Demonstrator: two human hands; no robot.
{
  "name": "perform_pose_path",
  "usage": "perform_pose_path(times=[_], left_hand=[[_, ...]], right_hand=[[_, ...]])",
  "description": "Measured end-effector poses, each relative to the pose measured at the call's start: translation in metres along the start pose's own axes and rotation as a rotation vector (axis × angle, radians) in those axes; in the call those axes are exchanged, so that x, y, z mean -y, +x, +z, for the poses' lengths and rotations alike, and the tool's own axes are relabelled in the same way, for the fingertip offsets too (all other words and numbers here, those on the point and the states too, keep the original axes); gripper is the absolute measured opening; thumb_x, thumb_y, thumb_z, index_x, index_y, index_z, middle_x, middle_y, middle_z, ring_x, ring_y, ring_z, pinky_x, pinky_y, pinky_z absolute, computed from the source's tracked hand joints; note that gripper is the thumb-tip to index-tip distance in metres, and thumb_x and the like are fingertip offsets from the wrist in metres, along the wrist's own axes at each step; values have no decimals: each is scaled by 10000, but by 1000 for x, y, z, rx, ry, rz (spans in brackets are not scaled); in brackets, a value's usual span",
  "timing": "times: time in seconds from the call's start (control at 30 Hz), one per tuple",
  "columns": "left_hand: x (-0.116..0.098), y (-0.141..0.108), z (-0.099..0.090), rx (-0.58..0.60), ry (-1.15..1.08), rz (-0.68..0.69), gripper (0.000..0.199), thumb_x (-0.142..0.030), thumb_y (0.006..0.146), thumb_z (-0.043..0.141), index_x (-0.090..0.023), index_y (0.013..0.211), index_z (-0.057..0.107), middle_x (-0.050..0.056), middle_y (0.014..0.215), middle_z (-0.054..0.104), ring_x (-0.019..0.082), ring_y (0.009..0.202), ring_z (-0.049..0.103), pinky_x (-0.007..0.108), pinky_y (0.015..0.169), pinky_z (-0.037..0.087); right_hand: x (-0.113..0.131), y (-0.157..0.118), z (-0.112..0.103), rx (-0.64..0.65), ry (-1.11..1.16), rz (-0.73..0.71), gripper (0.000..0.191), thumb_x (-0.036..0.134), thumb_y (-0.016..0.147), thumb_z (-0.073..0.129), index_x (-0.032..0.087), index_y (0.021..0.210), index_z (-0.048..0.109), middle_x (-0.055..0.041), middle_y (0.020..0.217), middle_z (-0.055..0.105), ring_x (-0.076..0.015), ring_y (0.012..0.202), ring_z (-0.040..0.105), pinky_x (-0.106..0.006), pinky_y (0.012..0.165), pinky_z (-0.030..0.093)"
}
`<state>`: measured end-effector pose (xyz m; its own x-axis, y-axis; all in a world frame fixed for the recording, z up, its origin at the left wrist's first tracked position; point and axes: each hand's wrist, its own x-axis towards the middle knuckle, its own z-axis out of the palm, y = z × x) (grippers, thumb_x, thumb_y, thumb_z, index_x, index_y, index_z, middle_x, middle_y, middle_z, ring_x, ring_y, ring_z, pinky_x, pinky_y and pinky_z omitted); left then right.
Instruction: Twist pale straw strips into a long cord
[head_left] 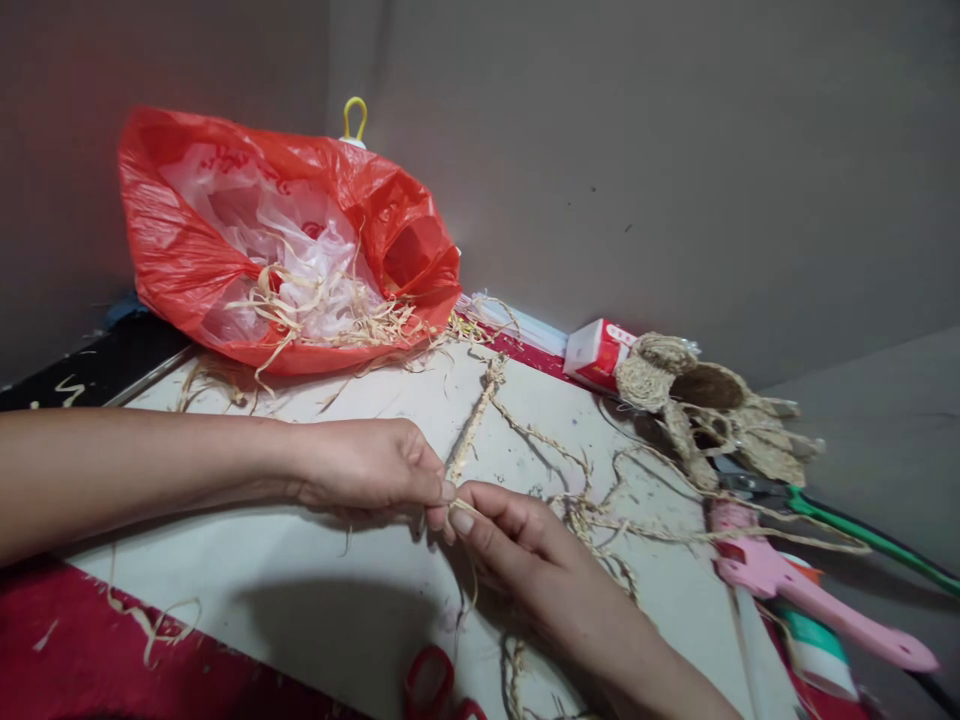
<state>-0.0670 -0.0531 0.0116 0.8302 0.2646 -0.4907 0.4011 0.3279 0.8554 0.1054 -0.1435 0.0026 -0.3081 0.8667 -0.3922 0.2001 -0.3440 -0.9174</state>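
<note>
My left hand [390, 465] and my right hand [517, 535] meet over the white board, each with its fingers closed in a pinch. Between their fingertips runs a pale strand of dried plant fibre [466, 507]. Just beyond the left fingertips lies a slim fibre-wrapped stem [472, 428], its lower end hidden by the hands. A braided fibre cord [540, 435] trails from the stem's top toward a loose tangle of cord [592, 515] on the right. A thin loose end hangs below the hands. Red-handled scissors [429, 680] are partly visible at the bottom edge.
A red plastic bag [172, 260] with loose fibre strips stands at the back left. To the right are woven fibre pieces [652, 370], a red-and-white box [596, 352], a pink glue gun [780, 575] and a green-handled tool [862, 530]. Grey walls rise behind the white board [247, 560].
</note>
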Motion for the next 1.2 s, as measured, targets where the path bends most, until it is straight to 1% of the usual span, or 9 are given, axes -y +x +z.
perform_pose_path(times=[0.2, 0.37, 0.47, 0.57, 0.67, 0.83, 1.0, 1.07, 1.2], left_hand=[[8, 5, 2, -147, 212, 119, 224, -298, 754, 506, -140, 626, 600, -44, 491, 460, 62, 425, 310, 206, 403, 219], [12, 3, 7, -227, 319, 136, 217, -273, 772, 442, -161, 619, 547, -60, 488, 394, 74, 453, 308, 213, 432, 246], [14, 2, 13, -246, 262, 151, 220, -259, 769, 437, -166, 576, 484, -64, 493, 350, 72, 457, 276, 214, 429, 226], [18, 2, 18, -201, 137, 198, 224, -248, 781, 430, -157, 592, 507, -52, 526, 406, 76, 496, 327, 212, 472, 272], [22, 3, 20, -189, 54, 233, 218, -250, 787, 445, -151, 603, 508, -46, 548, 429, 79, 526, 340, 213, 500, 284], [21, 2, 21, -180, -27, 283, 215, -227, 788, 451, -148, 592, 492, -42, 552, 436, 79, 536, 352, 214, 518, 294], [20, 1, 24, -68, -126, 314, 258, -251, 839, 423, -126, 672, 573, 13, 675, 591, 107, 634, 497, 230, 632, 387], [21, 0, 25, -125, -104, 275, 262, -287, 838, 457, -126, 669, 575, -3, 648, 571, 93, 598, 468, 213, 585, 364], [24, 0, 26, -225, -14, 214, 248, -309, 822, 492, -133, 660, 560, -46, 560, 467, 66, 510, 348, 199, 477, 256]], right_hand=[[6, -5, 0, -47, -290, -64, 330, 432, 933, 415, 173, 839, 597, 31, 619, 397, -102, 548, 309, -214, 488, 286], [10, -10, -4, -158, -464, -68, 358, 425, 929, 413, 190, 661, 447, 33, 588, 386, -102, 543, 338, -202, 461, 280], [14, -13, 6, -151, -417, -77, 375, 427, 935, 389, 194, 643, 421, 42, 568, 359, -97, 519, 333, -201, 453, 281], [12, -16, 21, -168, -434, -103, 378, 414, 946, 357, 193, 652, 445, 33, 558, 411, -99, 508, 374, -206, 456, 283], [2, -16, 30, -212, -559, -148, 371, 389, 953, 329, 196, 659, 447, 29, 529, 446, -94, 463, 385, -210, 438, 258], [-15, -15, 27, -257, -870, -254, 286, 307, 926, 363, 193, 686, 470, 23, 510, 495, -77, 390, 368, -218, 418, 219], [-7, -18, 28, -262, -1026, -172, 145, 248, 842, 470, 193, 709, 490, 9, 547, 576, -88, 411, 449, -215, 437, 261], [-2, -19, 31, -239, -1003, -106, 24, 202, 793, 514, 191, 778, 529, -1, 609, 631, -104, 467, 516, -209, 456, 297], [-8, -18, 36, -138, -901, -95, 118, 143, 745, 559, 194, 848, 587, -13, 674, 667, -133, 546, 575, -212, 494, 366]])
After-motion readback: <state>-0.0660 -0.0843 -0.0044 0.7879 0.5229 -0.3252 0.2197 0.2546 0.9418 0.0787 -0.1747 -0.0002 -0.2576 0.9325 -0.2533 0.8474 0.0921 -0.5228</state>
